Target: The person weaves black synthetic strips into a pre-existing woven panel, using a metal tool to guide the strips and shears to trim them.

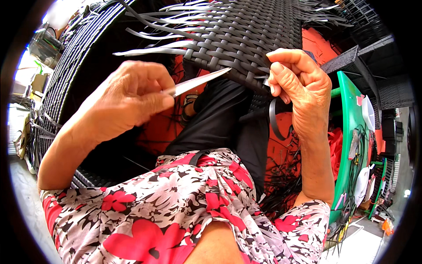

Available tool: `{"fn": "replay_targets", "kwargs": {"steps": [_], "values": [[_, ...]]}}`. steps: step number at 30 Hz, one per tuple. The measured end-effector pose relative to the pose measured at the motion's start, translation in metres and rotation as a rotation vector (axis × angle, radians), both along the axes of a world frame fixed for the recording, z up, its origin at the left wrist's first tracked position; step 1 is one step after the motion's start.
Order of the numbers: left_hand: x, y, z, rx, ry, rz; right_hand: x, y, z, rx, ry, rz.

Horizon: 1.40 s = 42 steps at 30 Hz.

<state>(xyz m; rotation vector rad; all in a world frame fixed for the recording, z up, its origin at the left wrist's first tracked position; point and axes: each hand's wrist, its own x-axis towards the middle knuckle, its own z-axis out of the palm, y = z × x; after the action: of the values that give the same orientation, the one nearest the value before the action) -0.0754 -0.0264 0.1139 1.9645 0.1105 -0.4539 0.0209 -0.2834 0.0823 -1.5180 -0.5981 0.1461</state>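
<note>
A black woven panel (237,39) of flat plastic strips stretches before me, with loose strip ends (154,50) fanning off its left side. My left hand (132,90) is closed around a pointed silver blade (200,82), whose handle is hidden in the fingers. The blade's tip points right, at the panel's near edge. At the panel's near right corner my right hand (296,81) is closed, thumb against curled fingers, on a flat strip. A black strip end (275,119) curls down below that hand.
A large black woven piece (79,66) curves along my left. A green board (343,145) stands at my right with cords hanging on it. Strip scraps (281,171) litter the red floor (151,136). Black woven frames (356,61) rise at the far right.
</note>
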Motion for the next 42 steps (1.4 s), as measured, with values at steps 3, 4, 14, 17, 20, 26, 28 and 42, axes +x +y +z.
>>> {"fn": "replay_targets", "kwargs": {"steps": [3,4,14,17,20,26,28,42], "values": [[-0.001,0.004,-0.012,0.251,-0.388,-0.111,-0.002,0.003,0.003,-0.049,-0.045,-0.014],[-0.001,0.008,-0.013,0.277,-0.485,-0.06,-0.002,0.003,0.003,-0.056,-0.044,-0.011],[0.014,0.001,0.027,0.862,-0.876,-0.248,-0.003,0.003,0.008,-0.056,-0.055,-0.012],[0.034,0.01,0.026,0.786,-0.839,-0.308,-0.004,0.002,0.008,-0.072,-0.042,-0.021],[0.075,0.018,0.018,0.599,-0.698,-0.451,-0.003,0.003,0.01,-0.053,-0.016,-0.073],[0.095,0.009,0.022,0.54,-0.536,-0.498,-0.005,0.002,0.025,-0.225,-0.001,-0.048],[0.1,0.01,0.03,0.533,-0.385,-0.52,-0.003,-0.001,0.023,-0.254,-0.006,-0.011],[0.03,0.012,0.009,0.455,-0.559,-0.103,-0.007,0.012,0.024,-0.24,-0.06,-0.051]]}}
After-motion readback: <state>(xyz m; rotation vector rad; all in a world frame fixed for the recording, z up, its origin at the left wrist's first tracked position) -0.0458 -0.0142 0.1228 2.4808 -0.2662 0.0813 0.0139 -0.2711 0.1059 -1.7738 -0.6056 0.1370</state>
